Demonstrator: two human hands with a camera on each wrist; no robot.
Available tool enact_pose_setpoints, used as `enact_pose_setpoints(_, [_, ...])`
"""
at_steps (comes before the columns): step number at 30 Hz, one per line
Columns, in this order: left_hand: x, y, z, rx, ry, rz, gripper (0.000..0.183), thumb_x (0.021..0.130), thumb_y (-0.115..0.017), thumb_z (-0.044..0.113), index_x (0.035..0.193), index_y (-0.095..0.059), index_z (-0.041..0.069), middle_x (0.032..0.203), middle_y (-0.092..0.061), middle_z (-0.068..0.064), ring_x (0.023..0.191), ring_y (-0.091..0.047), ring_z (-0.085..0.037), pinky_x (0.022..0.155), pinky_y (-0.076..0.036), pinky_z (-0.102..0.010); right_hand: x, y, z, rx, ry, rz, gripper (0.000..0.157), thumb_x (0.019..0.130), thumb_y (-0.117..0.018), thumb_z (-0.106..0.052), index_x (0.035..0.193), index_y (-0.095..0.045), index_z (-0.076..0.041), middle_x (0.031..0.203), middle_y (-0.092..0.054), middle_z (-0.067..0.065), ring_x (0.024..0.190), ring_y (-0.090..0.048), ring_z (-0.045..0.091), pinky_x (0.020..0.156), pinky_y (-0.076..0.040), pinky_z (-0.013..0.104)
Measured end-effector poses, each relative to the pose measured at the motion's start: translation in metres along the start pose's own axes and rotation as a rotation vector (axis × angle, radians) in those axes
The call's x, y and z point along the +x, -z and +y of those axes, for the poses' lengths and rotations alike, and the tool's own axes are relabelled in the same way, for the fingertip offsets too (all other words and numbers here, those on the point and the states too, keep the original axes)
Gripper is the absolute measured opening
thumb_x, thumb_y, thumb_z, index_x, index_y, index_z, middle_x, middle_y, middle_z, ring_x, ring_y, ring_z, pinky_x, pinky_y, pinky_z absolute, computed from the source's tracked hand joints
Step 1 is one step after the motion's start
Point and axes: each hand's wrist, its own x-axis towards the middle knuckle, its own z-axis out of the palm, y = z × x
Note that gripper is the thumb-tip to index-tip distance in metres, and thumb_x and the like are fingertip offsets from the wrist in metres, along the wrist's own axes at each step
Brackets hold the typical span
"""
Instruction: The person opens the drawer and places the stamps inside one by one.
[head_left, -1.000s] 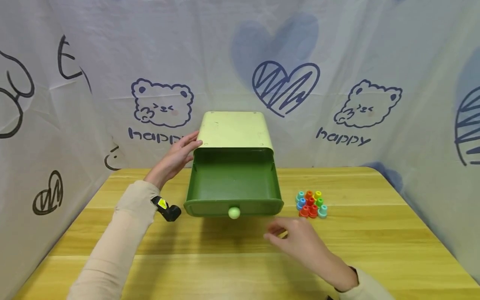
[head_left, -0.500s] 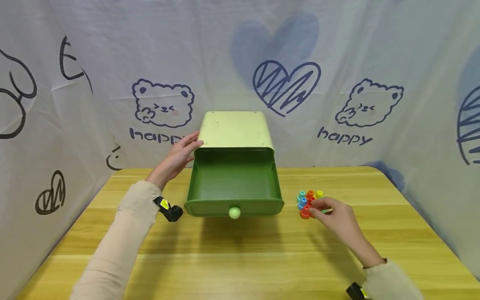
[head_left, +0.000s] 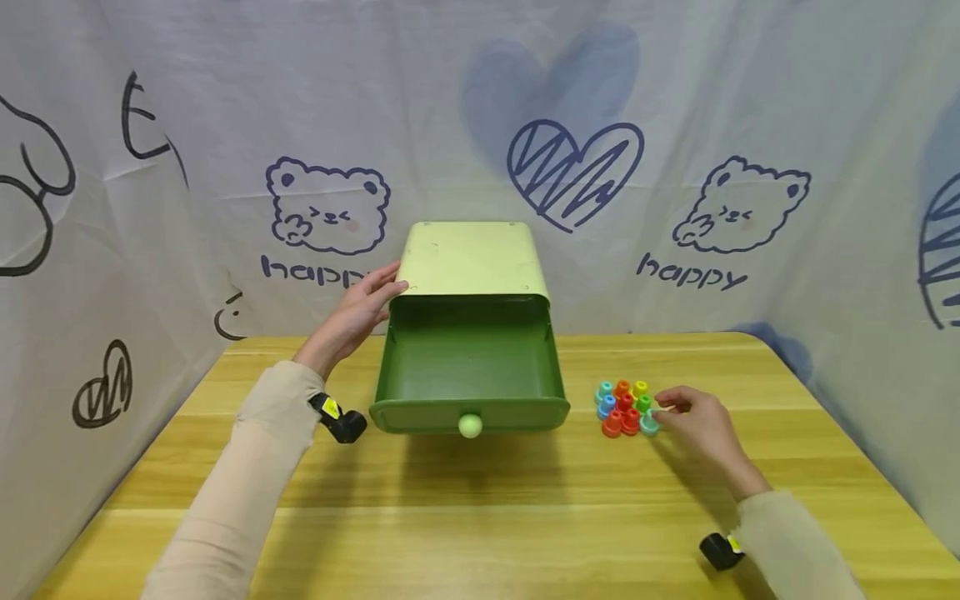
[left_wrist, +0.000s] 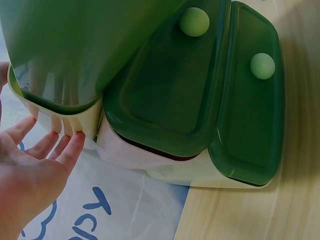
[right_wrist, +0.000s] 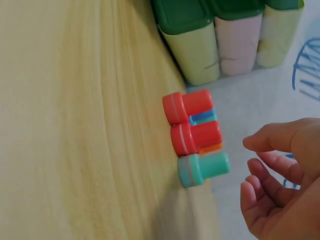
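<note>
A stacked drawer cabinet (head_left: 471,258) stands at the table's back, its pale green top unit over pink and cream ones in the wrist views. Its top green drawer (head_left: 468,367) is pulled out, showing a bare inside. My left hand (head_left: 354,318) rests with extended fingers against the top unit's left side. To the right of the cabinet, several toy-stamp-like plastic pieces (head_left: 626,410) in red, blue, teal, green, yellow and orange stand in tight rows. Beside the teal piece (right_wrist: 204,169) hovers my right hand (right_wrist: 280,175), fingers loosely bent and apart from it, holding nothing.
The wooden table (head_left: 480,533) spreads toward me. A pale cloth (head_left: 450,100) printed with bears and hearts hangs behind and at both sides. Round knobs (left_wrist: 262,66) stick out from the lower drawers, which are closed.
My right hand moved from in front of the drawer to the right, over the coloured pieces, then to their right side. My left hand stays on the cabinet.
</note>
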Motion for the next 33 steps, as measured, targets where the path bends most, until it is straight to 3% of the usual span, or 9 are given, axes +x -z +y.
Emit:
enact_pose_setpoints(7, [0.001,-0.001,-0.001,0.006,-0.016,0.006,0.064,0.101,-0.051,0.028,0.155,-0.021,0.013,0.159,-0.017,-0.012,0.144,-0.015,-0.029,0.116,-0.018,-0.05,0.008,-0.001,0.012,0.084,-0.059,-0.063,0.036,0.086,-0.069,-0.009,0.114,-0.06,0.012,0.103,-0.064,0.02,0.089,-0.058,0.026,0.066,-0.051,0.027])
enact_pose_setpoints(13, [-0.001,-0.001,-0.001,0.003,-0.015,0.01,0.063,0.101,-0.05,0.027,0.155,-0.021,0.013,0.159,-0.016,-0.012,0.144,-0.014,-0.028,0.116,-0.017,-0.049,0.012,-0.004,0.016,0.126,-0.085,-0.035,0.035,0.085,-0.069,-0.007,0.113,-0.061,0.012,0.103,-0.064,0.021,0.086,-0.057,0.021,0.064,-0.05,0.024])
enact_pose_setpoints(20, [-0.001,-0.002,-0.001,-0.008,-0.008,0.02,0.063,0.101,-0.051,0.028,0.155,-0.022,0.014,0.159,-0.018,-0.01,0.144,-0.015,-0.028,0.115,-0.017,-0.05,0.015,-0.006,0.02,0.117,-0.108,-0.109,0.038,0.084,-0.072,-0.01,0.113,-0.061,0.011,0.104,-0.064,0.019,0.09,-0.058,0.026,0.067,-0.051,0.029])
enact_pose_setpoints(33, [-0.002,-0.003,-0.002,-0.014,-0.016,0.022,0.064,0.1,-0.052,0.028,0.155,-0.022,0.014,0.158,-0.02,-0.009,0.144,-0.015,-0.027,0.115,-0.017,-0.051,0.014,-0.008,0.025,0.067,-0.094,-0.124,0.035,0.084,-0.071,-0.01,0.11,-0.061,0.012,0.095,-0.065,0.015,0.081,-0.058,0.023,0.063,-0.05,0.031])
